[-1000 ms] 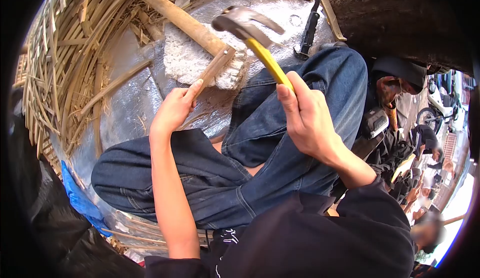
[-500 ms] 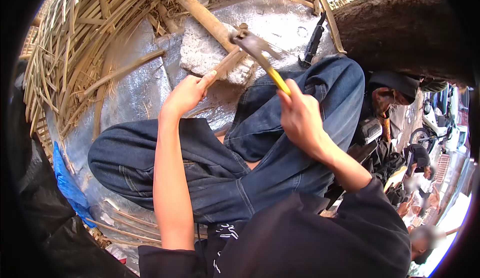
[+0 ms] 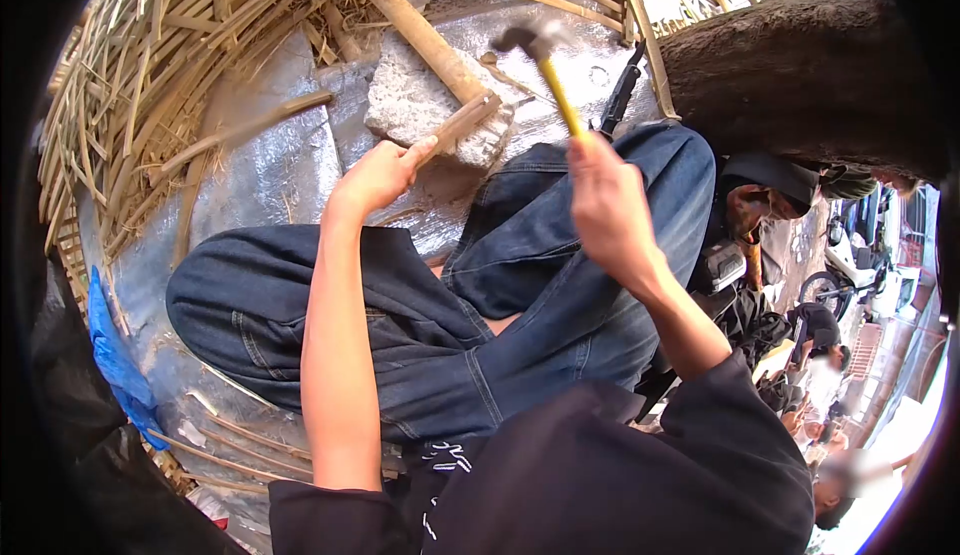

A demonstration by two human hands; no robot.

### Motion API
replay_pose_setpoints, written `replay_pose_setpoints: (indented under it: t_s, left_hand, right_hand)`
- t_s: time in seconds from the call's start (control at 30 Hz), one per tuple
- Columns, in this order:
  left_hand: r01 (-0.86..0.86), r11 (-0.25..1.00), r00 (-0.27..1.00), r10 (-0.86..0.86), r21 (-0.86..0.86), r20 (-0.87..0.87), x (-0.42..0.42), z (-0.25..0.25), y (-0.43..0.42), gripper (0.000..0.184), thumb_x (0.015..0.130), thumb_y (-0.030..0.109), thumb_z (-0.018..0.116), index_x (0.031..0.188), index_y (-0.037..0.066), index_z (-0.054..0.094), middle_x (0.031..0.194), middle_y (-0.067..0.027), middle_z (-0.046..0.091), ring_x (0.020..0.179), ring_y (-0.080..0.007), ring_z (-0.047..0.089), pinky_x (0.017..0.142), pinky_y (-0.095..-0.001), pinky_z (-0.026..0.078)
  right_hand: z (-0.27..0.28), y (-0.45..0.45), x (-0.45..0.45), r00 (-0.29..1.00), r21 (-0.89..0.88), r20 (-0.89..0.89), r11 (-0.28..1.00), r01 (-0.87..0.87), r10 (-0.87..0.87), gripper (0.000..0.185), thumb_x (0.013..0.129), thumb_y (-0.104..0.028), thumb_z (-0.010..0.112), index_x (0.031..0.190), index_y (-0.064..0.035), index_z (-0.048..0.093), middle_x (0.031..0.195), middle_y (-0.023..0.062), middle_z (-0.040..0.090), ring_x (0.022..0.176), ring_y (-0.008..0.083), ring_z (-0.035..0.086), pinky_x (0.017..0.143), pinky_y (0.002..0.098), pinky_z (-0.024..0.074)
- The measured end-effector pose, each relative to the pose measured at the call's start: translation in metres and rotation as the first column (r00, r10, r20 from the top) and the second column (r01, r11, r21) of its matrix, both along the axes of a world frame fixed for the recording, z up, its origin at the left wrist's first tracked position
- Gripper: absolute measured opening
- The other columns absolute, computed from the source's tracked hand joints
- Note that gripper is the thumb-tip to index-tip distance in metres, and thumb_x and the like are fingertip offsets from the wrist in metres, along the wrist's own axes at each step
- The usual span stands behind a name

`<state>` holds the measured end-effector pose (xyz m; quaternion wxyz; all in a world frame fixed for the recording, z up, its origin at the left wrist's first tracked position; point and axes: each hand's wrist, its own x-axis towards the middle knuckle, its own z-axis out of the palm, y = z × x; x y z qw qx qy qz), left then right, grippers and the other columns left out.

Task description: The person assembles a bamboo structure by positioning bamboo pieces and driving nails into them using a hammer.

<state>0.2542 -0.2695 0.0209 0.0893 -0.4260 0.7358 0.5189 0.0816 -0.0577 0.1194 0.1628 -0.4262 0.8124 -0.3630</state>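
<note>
Item: wooden strip (image 3: pixel 458 128), laid across the end of a round pole (image 3: pixel 415 30), above a pale rough block (image 3: pixel 400 95); the block probably gives firm backing. Left hand (image 3: pixel 380 177): gripping the strip's near end, thumb along it, presumably to steady it while keeping fingers off the far end. Left forearm: long and nearly straight over the denim-clad lap (image 3: pixel 400 295). Hammer (image 3: pixel 558 90): head blurred, raised beside the strip, apart from it. Right hand (image 3: pixel 608 200): clenched round the yellow handle, elbow bent, forearm slanting up from the sleeve.
</note>
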Motion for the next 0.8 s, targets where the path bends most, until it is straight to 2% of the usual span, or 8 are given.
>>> replay_pose_setpoints:
  t_s: [0.07,0.13,0.17,0.2,0.3,0.6,0.67,0.8]
  left_hand:
    - [-0.017,0.999,1.000,0.016,0.042,0.017,0.002,-0.003,0.005,0.067,0.096,0.064,0.052,0.060,0.007,0.052,0.053,0.0011,0.046,0.045,-0.0103,0.041,0.045,-0.0294,0.033]
    - [-0.010,0.999,0.999,0.009,0.040,0.031,0.000,0.002,0.002,0.067,0.096,0.064,0.052,0.059,0.008,0.051,0.052,0.0015,0.045,0.044,-0.0095,0.040,0.043,-0.0281,0.032]
    - [-0.005,0.999,1.000,0.005,0.045,-0.001,0.002,-0.001,0.002,0.068,0.096,0.065,0.052,0.060,0.008,0.051,0.052,0.0013,0.046,0.045,-0.0103,0.041,0.044,-0.0290,0.032]
    - [-0.008,0.999,1.000,0.008,0.046,0.000,0.005,-0.001,0.004,0.068,0.096,0.065,0.052,0.060,0.008,0.051,0.052,0.0013,0.046,0.045,-0.0103,0.041,0.044,-0.0290,0.032]
    - [0.023,0.998,0.999,-0.025,-0.064,-0.027,0.004,-0.013,0.000,0.069,0.097,0.064,0.051,0.058,0.006,0.051,0.052,0.0006,0.046,0.046,-0.0119,0.039,0.048,-0.0316,0.034]
    - [0.019,0.999,0.999,-0.020,-0.036,-0.026,0.006,-0.005,0.001,0.068,0.096,0.063,0.053,0.057,0.007,0.053,0.051,0.0008,0.046,0.047,-0.0113,0.041,0.048,-0.0327,0.032]
    - [0.030,0.998,0.999,-0.031,-0.051,-0.014,0.005,-0.006,0.000,0.066,0.096,0.063,0.053,0.060,0.007,0.054,0.053,0.0009,0.047,0.046,-0.0108,0.041,0.045,-0.0307,0.032]
    - [-0.012,0.995,0.997,0.004,0.097,0.077,0.003,-0.004,-0.003,0.072,0.096,0.065,0.050,0.065,0.001,0.061,0.056,-0.0085,0.057,0.055,-0.0207,0.053,0.057,-0.0397,0.042]
  right_hand:
    - [0.040,0.004,0.006,0.996,-0.119,0.069,0.991,0.061,-0.053,0.033,0.109,-0.027,0.043,0.099,0.0003,0.057,0.055,0.0118,0.045,0.047,0.0143,0.041,0.046,0.0364,0.0333]
    - [0.040,0.010,0.007,0.989,-0.278,0.142,0.958,0.065,-0.026,0.030,0.109,-0.024,0.042,0.098,0.0002,0.057,0.055,0.0084,0.042,0.047,0.0126,0.040,0.045,0.0344,0.0320]
    - [0.005,0.015,0.001,0.999,-0.311,-0.039,0.950,-0.016,0.004,0.025,0.107,-0.019,0.044,0.097,-0.0004,0.057,0.056,0.0114,0.046,0.046,0.0171,0.043,0.046,0.0339,0.0343]
    - [-0.017,0.014,0.008,0.991,-0.050,-0.132,0.998,-0.022,0.015,0.033,0.107,-0.026,0.046,0.090,0.0018,0.053,0.062,0.0185,0.053,0.049,0.0292,0.053,0.050,0.0410,0.0403]
    - [-0.047,0.008,-0.006,0.996,0.224,-0.091,0.975,0.004,0.017,0.033,0.107,-0.027,0.046,0.098,0.0022,0.057,0.073,0.0292,0.059,0.072,0.0507,0.058,0.058,0.0521,0.0423]
    - [-0.051,0.006,0.013,0.988,0.140,-0.133,0.989,-0.057,0.075,0.030,0.106,-0.027,0.046,0.091,-0.0013,0.051,0.062,0.0253,0.055,0.060,0.0483,0.057,0.054,0.0544,0.0388]
    - [-0.038,0.004,0.013,0.989,0.124,-0.113,0.989,-0.077,0.091,0.031,0.107,-0.027,0.046,0.094,-0.0005,0.054,0.062,0.0237,0.056,0.055,0.0458,0.056,0.052,0.0513,0.0390]
    - [0.032,0.007,0.022,0.995,-0.149,0.099,0.988,0.033,-0.019,0.035,0.108,-0.029,0.044,0.095,0.0013,0.056,0.053,0.0134,0.044,0.045,0.0157,0.037,0.044,0.0370,0.0331]
